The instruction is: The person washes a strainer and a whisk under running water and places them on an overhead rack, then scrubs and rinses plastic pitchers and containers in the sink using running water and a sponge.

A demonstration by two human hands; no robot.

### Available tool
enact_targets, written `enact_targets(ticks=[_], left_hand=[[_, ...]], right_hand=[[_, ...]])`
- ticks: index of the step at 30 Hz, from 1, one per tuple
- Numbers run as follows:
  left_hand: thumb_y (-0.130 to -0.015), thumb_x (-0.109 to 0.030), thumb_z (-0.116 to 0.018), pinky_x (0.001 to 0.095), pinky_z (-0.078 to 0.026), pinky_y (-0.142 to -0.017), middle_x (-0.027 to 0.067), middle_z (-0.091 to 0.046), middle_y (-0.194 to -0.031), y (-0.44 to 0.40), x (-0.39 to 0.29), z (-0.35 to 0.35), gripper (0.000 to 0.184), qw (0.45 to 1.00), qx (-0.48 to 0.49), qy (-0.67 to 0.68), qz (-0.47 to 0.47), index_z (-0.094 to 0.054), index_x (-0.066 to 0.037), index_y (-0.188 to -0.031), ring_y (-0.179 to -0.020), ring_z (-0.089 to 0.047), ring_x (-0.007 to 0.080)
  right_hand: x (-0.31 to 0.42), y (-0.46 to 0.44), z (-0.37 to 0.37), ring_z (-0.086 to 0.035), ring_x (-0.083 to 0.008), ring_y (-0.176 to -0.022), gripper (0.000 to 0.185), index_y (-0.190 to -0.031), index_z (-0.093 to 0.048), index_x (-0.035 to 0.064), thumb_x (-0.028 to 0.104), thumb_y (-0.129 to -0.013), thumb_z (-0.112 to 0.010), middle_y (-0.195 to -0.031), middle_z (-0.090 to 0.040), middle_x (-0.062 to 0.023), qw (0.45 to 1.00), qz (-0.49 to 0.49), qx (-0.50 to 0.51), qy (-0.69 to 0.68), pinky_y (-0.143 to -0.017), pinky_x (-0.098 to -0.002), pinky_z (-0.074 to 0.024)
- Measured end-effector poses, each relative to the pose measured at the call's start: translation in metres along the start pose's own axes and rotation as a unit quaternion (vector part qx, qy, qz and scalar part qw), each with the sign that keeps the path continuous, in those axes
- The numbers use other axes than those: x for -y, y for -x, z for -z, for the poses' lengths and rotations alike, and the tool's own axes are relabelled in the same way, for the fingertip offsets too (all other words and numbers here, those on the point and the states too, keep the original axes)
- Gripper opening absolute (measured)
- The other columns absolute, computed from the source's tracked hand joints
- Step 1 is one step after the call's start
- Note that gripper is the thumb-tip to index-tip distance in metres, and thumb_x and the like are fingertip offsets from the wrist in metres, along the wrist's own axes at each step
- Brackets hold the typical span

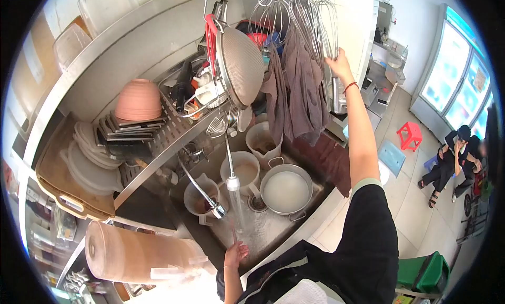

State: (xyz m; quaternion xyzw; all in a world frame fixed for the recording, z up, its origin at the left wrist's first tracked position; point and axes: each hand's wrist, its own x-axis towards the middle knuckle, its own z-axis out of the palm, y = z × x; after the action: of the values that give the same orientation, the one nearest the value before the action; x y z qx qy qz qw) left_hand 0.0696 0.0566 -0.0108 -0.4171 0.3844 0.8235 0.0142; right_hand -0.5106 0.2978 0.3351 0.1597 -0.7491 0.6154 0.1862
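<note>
My left hand [236,253] is low at the sink's front, beside the running water, its fingers curled around what looks like a thin reddish stick [233,232]. My right hand [340,66] is raised at the far right of the rack, with its fingers closed on a hanging wire whisk [329,27]. Just left of it, dark cloths [304,88] hang below more whisks. A tap head [232,183] pours water into the sink [250,246]. Behind the stream are a two-handled pot of cloudy liquid [286,191] and white plastic jugs [245,170].
Above the sink, a metal shelf [158,170] carries stacked pink bowls [139,100], and a large strainer [241,66] hangs from it. A big brownish container [139,251] stands at left. Two seated people [455,156] and a red stool [409,136] are to the right.
</note>
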Motion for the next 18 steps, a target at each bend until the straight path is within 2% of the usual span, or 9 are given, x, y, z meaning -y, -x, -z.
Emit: enact_targets(ticks=[1, 2, 3, 4, 7, 9, 10, 14, 18], left_hand=[[-0.085, -0.023, -0.042, 0.0303, -0.049, -0.058, 0.0155, -0.057, -0.078, 0.000, 0.004, 0.003, 0.030, 1.000, -0.002, 0.000, 0.001, -0.045, 0.002, -0.102, -0.063, -0.057, 0.0223], [-0.085, -0.023, -0.042, 0.0298, -0.049, -0.057, 0.0151, -0.057, -0.077, -0.003, 0.007, 0.004, 0.030, 1.000, -0.019, -0.013, 0.009, -0.045, 0.002, -0.102, -0.062, -0.057, 0.0219], [-0.085, -0.024, -0.042, 0.0293, -0.049, -0.056, 0.0146, -0.057, -0.076, -0.009, 0.008, 0.002, 0.030, 0.999, -0.033, -0.025, 0.013, -0.045, 0.002, -0.101, -0.061, -0.057, 0.0214], [-0.085, -0.024, -0.042, 0.0293, -0.049, -0.056, 0.0146, -0.057, -0.076, -0.010, 0.007, -0.002, 0.030, 0.999, -0.029, -0.021, 0.010, -0.045, 0.002, -0.101, -0.061, -0.057, 0.0214], [-0.085, -0.023, -0.043, 0.0282, -0.048, -0.053, 0.0134, -0.057, -0.074, -0.009, 0.014, -0.008, 0.029, 0.998, -0.043, -0.028, 0.027, -0.046, 0.002, -0.099, -0.058, -0.056, 0.0202], [-0.084, -0.023, -0.044, 0.0277, -0.048, -0.051, 0.0125, -0.057, -0.071, -0.017, 0.021, -0.006, 0.027, 0.999, -0.018, -0.042, 0.023, -0.048, 0.001, -0.096, -0.057, -0.056, 0.0190], [-0.084, -0.023, -0.044, 0.0277, -0.048, -0.051, 0.0125, -0.057, -0.071, -0.018, 0.022, 0.000, 0.027, 0.998, -0.023, -0.047, 0.018, -0.048, 0.001, -0.096, -0.057, -0.056, 0.0190], [-0.082, -0.020, -0.047, 0.0274, -0.048, -0.050, 0.0134, -0.058, -0.072, -0.008, 0.013, -0.014, 0.025, 0.998, -0.031, -0.055, -0.030, -0.049, 0.002, -0.093, -0.056, -0.057, 0.0186], [-0.081, -0.020, -0.047, 0.0279, -0.049, -0.051, 0.0137, -0.058, -0.073, -0.006, 0.020, -0.004, 0.024, 0.996, -0.047, -0.072, 0.007, -0.049, 0.001, -0.093, -0.058, -0.058, 0.0187]], right_hand=[[-0.006, 0.009, -0.005, -0.051, -0.0176, -0.060, 0.043, -0.099, -0.043, -0.0014, 0.019, -0.067, -0.062, -0.071, -0.052, -0.0108, 0.964, 0.127, -0.151, 0.176, -0.053, -0.0287, -0.0413], [-0.011, 0.016, -0.007, -0.052, -0.0208, -0.071, 0.046, -0.102, -0.042, -0.0022, 0.021, -0.068, -0.063, -0.080, -0.052, -0.0142, 0.860, 0.246, -0.293, 0.339, -0.062, -0.0316, -0.0421], [0.002, 0.029, -0.008, -0.047, -0.0264, -0.089, 0.051, -0.106, -0.040, -0.0039, 0.023, -0.070, -0.063, -0.092, -0.049, -0.0184, 0.941, 0.205, -0.214, 0.165, -0.078, -0.0366, -0.0371], [0.010, 0.042, -0.015, -0.048, -0.0293, -0.093, 0.053, -0.111, -0.038, -0.0052, 0.024, -0.072, -0.061, -0.096, -0.050, -0.0197, 0.964, 0.196, -0.143, 0.106, -0.082, -0.0376, -0.0366], [0.002, 0.055, -0.045, -0.048, -0.0296, -0.095, 0.056, -0.111, -0.039, -0.0066, 0.025, -0.072, -0.061, -0.100, -0.050, -0.0214, 0.949, 0.297, -0.092, 0.049, -0.083, -0.0350, -0.0370], [0.012, 0.061, -0.046, -0.050, -0.0277, -0.096, 0.056, -0.108, -0.041, -0.0080, 0.026, -0.070, -0.063, -0.102, -0.051, -0.0224, 0.980, 0.179, -0.017, 0.087, -0.081, -0.0314, -0.0380], [0.021, 0.059, -0.041, -0.053, -0.0256, -0.092, 0.057, -0.107, -0.042, -0.0089, 0.027, -0.069, -0.065, -0.099, -0.053, -0.0218, 0.985, 0.174, 0.007, -0.003, -0.079, -0.0292, -0.0395], [0.056, 0.071, -0.026, -0.057, -0.0240, -0.084, 0.055, -0.108, -0.044, -0.0062, 0.029, -0.070, -0.064, -0.093, -0.057, -0.0187, 0.983, 0.177, -0.039, 0.019, -0.074, -0.0303, -0.0427], [0.094, 0.080, -0.005, -0.058, -0.0284, -0.080, 0.048, -0.111, -0.043, -0.0003, 0.030, -0.077, -0.056, -0.094, -0.057, -0.0183, 0.922, 0.292, -0.167, 0.189, -0.069, -0.0338, -0.0448]])
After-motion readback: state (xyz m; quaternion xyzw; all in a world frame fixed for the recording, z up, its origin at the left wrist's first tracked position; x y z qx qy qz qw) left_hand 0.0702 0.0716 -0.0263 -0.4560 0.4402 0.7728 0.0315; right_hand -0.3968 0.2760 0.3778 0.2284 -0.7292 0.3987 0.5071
